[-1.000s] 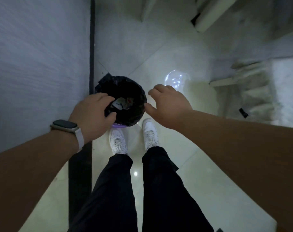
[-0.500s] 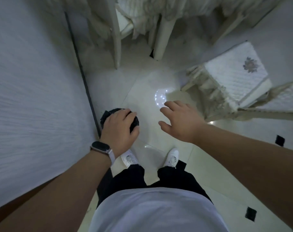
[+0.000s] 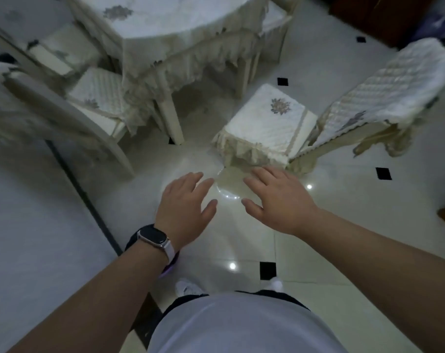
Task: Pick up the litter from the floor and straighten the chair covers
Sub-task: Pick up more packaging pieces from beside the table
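Both hands empty, raised toward the nearest covered chair.

The left hand [image 3: 184, 207] and right hand [image 3: 276, 200] hover palm-down over the glossy tiled floor [image 3: 343, 225], fingers spread and gripping nothing — a posture that reads as readiness to take hold of cloth rather than to pick anything up. Just ahead of them stands a chair whose quilted seat cover [image 3: 269, 123] lies fairly flat, while its backrest cover [image 3: 384, 93] hangs askew, a loose tie dangling at its lower edge; that one likely needs straightening first. No litter shows on the visible floor. A fringed tablecloth [image 3: 180, 29] drapes the table beyond.
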